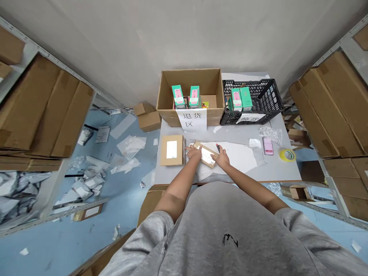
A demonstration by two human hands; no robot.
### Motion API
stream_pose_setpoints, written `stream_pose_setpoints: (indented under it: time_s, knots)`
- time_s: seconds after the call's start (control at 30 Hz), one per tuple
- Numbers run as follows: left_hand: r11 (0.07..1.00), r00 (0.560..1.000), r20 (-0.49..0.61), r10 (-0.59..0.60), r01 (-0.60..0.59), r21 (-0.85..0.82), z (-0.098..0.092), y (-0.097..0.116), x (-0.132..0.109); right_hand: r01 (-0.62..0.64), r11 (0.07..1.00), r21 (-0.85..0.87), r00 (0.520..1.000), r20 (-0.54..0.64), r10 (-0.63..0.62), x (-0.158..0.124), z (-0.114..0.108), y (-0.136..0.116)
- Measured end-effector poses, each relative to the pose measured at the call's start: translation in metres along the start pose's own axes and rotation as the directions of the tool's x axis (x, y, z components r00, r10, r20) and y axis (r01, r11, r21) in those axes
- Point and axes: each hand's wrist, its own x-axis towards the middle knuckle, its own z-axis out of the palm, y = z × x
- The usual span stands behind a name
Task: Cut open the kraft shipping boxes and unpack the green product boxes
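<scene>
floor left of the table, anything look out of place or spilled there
Yes: loose white sheets lie strewn on the blue floor left of the table, some crumpled, like discarded wrapping. It looks untidy.

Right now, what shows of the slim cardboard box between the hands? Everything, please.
The slim cardboard box is brown and oblong, with a long white patch, perhaps a label, on its upper face. It slants from far left to near right over white sheeting on the grey table. The left hand touches its left end; the right hand, its right end. They partly hide it, so whether it is sealed is unclear.
</scene>
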Motion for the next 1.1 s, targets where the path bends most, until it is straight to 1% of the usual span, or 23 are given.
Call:
stream_pose_setpoints:
  time_s: [0.07, 0.1, 0.13, 0.17, 0.2, 0.23, 0.27, 0.3, 0.33, 0.37, 0.47, 0.5, 0.53, 0.57, 0.63, 0.7, 0.73, 0.87, 0.9, 1.0, 1.03, 1.07, 1.1]
  knots:
    - [0.996, 0.998, -0.046, 0.047, -0.043, 0.08, 0.002, -0.004, 0.0, -0.039, 0.998, 0.046, 0.999, -0.003, 0.04, -0.007, 0.006, 0.014]
    - [0.986, 0.989, -0.079, 0.129, -0.119, 0.118, 0.002, -0.007, 0.0, -0.065, 0.995, 0.073, 0.998, 0.001, 0.065, -0.009, 0.009, 0.022]
    - [0.958, 0.961, -0.104, 0.257, -0.239, 0.155, 0.002, -0.01, 0.0, -0.093, 0.99, 0.103, 0.996, 0.008, 0.093, -0.01, 0.012, 0.028]
    - [0.898, 0.901, -0.104, 0.421, -0.397, 0.19, 0.001, -0.013, 0.0, -0.117, 0.984, 0.136, 0.993, 0.013, 0.116, -0.01, 0.015, 0.034]
    - [0.796, 0.803, -0.078, 0.591, -0.564, 0.217, 0.001, -0.016, 0.0, -0.133, 0.976, 0.172, 0.991, 0.015, 0.132, -0.008, 0.018, 0.039]
    - [0.669, 0.681, -0.034, 0.731, -0.707, 0.23, 0.0, -0.019, 0.0, -0.136, 0.968, 0.209, 0.991, 0.012, 0.136, -0.004, 0.02, 0.043]
    - [0.549, 0.565, 0.008, 0.825, -0.804, 0.231, 0.0, -0.022, -0.001, -0.126, 0.962, 0.244, 0.992, 0.002, 0.129, 0.001, 0.021, 0.046]
    - [0.465, 0.484, 0.033, 0.874, -0.855, 0.231, 0.001, -0.025, -0.002, -0.104, 0.956, 0.273, 0.994, -0.016, 0.112, 0.007, 0.021, 0.047]
    - [0.433, 0.453, 0.036, 0.891, -0.87, 0.237, 0.003, -0.027, -0.004, -0.075, 0.953, 0.295, 0.995, -0.041, 0.091, 0.013, 0.02, 0.048]
    - [0.449, 0.468, 0.019, 0.884, -0.858, 0.249, 0.005, -0.029, -0.007, -0.047, 0.95, 0.308, 0.995, -0.069, 0.072, 0.02, 0.018, 0.047]
    - [0.604, 0.614, -0.057, 0.787, -0.749, 0.271, 0.015, -0.034, -0.017, -0.024, 0.952, 0.305, 0.989, -0.131, 0.067, 0.039, 0.013, 0.043]
    - [0.64, 0.648, -0.071, 0.758, -0.72, 0.269, 0.018, -0.034, -0.02, -0.031, 0.954, 0.297, 0.988, -0.133, 0.074, 0.043, 0.012, 0.041]
    - [0.656, 0.662, -0.079, 0.745, -0.706, 0.266, 0.02, -0.035, -0.023, -0.038, 0.957, 0.288, 0.989, -0.125, 0.077, 0.047, 0.012, 0.04]
    - [0.653, 0.659, -0.082, 0.748, -0.709, 0.266, 0.022, -0.034, -0.025, -0.039, 0.959, 0.281, 0.991, -0.112, 0.073, 0.049, 0.012, 0.039]
    - [0.609, 0.619, -0.065, 0.782, -0.74, 0.284, 0.022, -0.033, -0.026, -0.028, 0.959, 0.284, 0.995, -0.081, 0.054, 0.051, 0.014, 0.041]
    - [0.553, 0.578, -0.017, 0.816, -0.77, 0.317, 0.019, -0.03, -0.024, -0.029, 0.948, 0.318, 0.997, -0.057, 0.05, 0.051, 0.016, 0.045]
    - [0.531, 0.567, 0.013, 0.824, -0.779, 0.334, 0.017, -0.028, -0.022, -0.04, 0.939, 0.341, 0.997, -0.049, 0.06, 0.051, 0.017, 0.047]
    - [0.487, 0.552, 0.108, 0.826, -0.798, 0.354, 0.015, -0.025, -0.014, -0.056, 0.925, 0.376, 0.996, -0.05, 0.08, 0.051, 0.019, 0.053]
    - [0.47, 0.535, 0.114, 0.837, -0.81, 0.351, 0.017, -0.024, -0.013, -0.047, 0.931, 0.361, 0.996, -0.055, 0.072, 0.051, 0.02, 0.053]
    - [0.391, 0.442, 0.083, 0.893, -0.855, 0.342, 0.028, -0.018, -0.015, -0.033, 0.944, 0.328, 0.997, -0.057, 0.055, 0.049, 0.021, 0.05]
    - [0.375, 0.419, 0.067, 0.905, -0.863, 0.338, 0.032, -0.015, -0.016, -0.036, 0.945, 0.326, 0.997, -0.054, 0.056, 0.047, 0.021, 0.048]
    - [0.371, 0.41, 0.054, 0.911, -0.868, 0.332, 0.035, -0.012, -0.018, -0.041, 0.945, 0.324, 0.997, -0.052, 0.061, 0.045, 0.02, 0.047]
    - [0.379, 0.414, 0.044, 0.909, -0.867, 0.323, 0.038, -0.008, -0.02, -0.047, 0.946, 0.32, 0.996, -0.053, 0.068, 0.042, 0.018, 0.045]
